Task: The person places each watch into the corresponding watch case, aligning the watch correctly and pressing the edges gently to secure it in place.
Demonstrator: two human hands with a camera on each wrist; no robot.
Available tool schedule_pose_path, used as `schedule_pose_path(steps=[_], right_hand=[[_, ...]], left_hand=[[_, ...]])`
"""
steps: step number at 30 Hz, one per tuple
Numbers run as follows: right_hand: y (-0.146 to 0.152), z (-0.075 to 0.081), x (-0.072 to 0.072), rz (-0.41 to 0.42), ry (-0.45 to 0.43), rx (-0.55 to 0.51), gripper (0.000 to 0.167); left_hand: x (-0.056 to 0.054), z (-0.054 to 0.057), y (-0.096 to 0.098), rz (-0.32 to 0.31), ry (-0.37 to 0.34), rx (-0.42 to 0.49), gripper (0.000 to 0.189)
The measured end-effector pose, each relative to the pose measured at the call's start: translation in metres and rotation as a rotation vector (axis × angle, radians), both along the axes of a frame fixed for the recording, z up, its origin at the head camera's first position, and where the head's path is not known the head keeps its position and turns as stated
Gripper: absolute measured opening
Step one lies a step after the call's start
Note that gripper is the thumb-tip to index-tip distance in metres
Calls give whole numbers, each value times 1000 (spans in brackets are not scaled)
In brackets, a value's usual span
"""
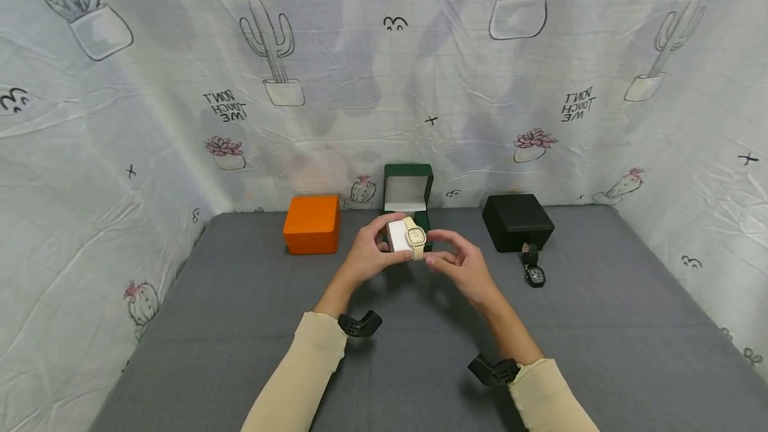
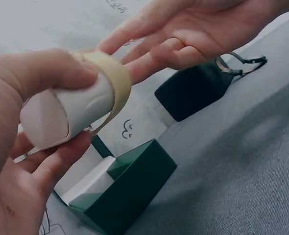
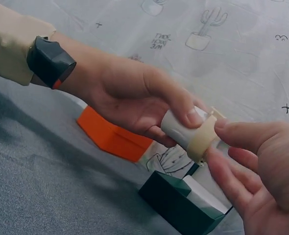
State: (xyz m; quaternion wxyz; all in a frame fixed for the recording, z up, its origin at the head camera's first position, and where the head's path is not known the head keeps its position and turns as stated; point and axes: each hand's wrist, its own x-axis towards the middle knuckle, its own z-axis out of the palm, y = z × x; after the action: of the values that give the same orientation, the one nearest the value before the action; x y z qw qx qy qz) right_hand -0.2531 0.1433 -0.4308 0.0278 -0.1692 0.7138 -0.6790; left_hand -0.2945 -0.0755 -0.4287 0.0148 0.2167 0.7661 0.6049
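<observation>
A white watch cushion (image 1: 397, 237) is held up over the table in my left hand (image 1: 367, 252), thumb on one side and fingers on the other. Round the cushion's right end runs a cream wristwatch (image 1: 416, 237), its square dial facing up toward the head camera. My right hand (image 1: 465, 272) pinches the watch at its outer edge between thumb and fingertips, as the right wrist view shows. Just behind both hands stands a green watch box (image 1: 409, 170) with its lid up and a white lining; in the left wrist view its green side (image 2: 139, 181) lies below the cushion.
An orange box (image 1: 312, 224) stands closed to the left on the grey tabletop (image 1: 240, 325). To the right is a closed black box (image 1: 517, 222), with a black wristwatch (image 1: 535, 277) lying in front of it. A patterned cloth (image 1: 360, 85) hangs behind the table.
</observation>
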Motion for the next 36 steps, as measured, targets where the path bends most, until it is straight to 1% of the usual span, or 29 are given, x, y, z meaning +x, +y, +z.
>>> schedule_pose_path(steps=[2, 5, 8, 12, 16, 21, 24, 27, 31, 34, 36], right_hand=[[0, -1, 0, 5, 17, 27, 53], [1, -1, 0, 34, 37, 63, 65], [3, -1, 0, 92, 53, 57, 76], [6, 0, 0, 163, 51, 28, 80], [8, 0, -1, 183, 37, 29, 78], [9, 1, -2, 175, 57, 53, 76], [10, 1, -3, 168, 62, 55, 75], [10, 2, -3, 161, 59, 44, 75], [11, 2, -3, 139, 56, 20, 73], [12, 2, -3, 131, 58, 9, 73], [13, 2, -4, 128, 57, 8, 74]], left_hand=[[0, 0, 0, -60, -22, 18, 67], [0, -1, 0, -150, -49, 59, 67], [0, -1, 1, -228, -65, 91, 69], [2, 0, 2, -283, -71, 103, 69], [4, 2, 4, -299, -70, 87, 67], [6, 2, 6, -292, -72, 36, 67], [6, 2, 7, -294, -78, 26, 68], [5, 3, 6, -303, -94, 54, 69], [4, 3, 1, -269, -106, 108, 61], [3, 4, -2, -246, -110, 126, 52], [4, 5, -3, -250, -113, 127, 51]])
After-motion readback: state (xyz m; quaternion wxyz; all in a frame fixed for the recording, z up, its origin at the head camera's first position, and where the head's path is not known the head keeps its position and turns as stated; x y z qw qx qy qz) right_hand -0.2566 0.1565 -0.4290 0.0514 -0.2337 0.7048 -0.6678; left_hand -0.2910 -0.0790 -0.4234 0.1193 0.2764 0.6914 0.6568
